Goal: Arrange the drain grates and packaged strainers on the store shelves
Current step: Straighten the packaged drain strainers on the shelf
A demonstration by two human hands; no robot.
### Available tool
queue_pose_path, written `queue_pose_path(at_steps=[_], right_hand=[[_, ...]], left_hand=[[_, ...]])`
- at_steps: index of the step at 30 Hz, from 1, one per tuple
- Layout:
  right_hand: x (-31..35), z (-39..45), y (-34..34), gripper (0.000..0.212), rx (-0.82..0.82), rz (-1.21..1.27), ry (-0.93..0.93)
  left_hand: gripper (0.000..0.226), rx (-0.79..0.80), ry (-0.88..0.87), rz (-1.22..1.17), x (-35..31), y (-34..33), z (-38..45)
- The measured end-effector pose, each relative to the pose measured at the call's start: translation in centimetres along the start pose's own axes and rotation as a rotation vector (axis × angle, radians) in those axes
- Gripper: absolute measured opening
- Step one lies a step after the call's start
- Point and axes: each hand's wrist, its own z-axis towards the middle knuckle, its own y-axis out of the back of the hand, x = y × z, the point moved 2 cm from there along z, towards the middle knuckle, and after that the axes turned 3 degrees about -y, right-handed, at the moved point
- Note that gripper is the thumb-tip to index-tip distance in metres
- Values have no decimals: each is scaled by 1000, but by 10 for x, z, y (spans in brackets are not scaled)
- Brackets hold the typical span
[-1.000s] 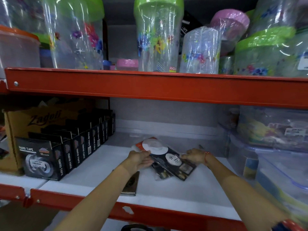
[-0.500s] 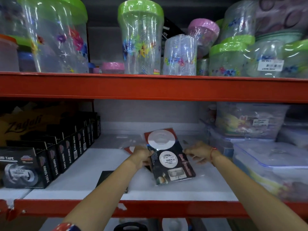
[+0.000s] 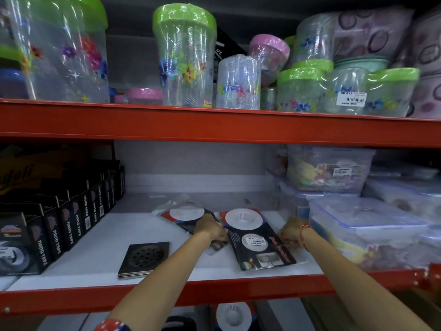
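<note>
Strainer pack [image 3: 259,238], black card with a white mesh disc, lies flat on the white shelf [image 3: 95,252] right of the square drain grate [image 3: 145,258], left hand [image 3: 211,229] and right hand [image 3: 292,231] curled on its edges, fingertips hidden.

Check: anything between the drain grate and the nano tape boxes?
Nothing. In the head view only bare white shelf separates the drain grate from the nano tape boxes.

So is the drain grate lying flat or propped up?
Flat. The drain grate lies face-up on the white shelf, holes upward, untouched by either hand.
</note>
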Motion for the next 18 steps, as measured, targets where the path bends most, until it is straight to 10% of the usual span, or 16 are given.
queue_pose_path(at_steps=[11, 18], right_hand=[[46, -10, 11, 32, -313, -281, 184], [124, -14, -7, 25, 54, 150, 520]], left_hand=[[19, -32, -17, 41, 5, 40, 8], [46, -339, 22, 256, 28, 94, 20]])
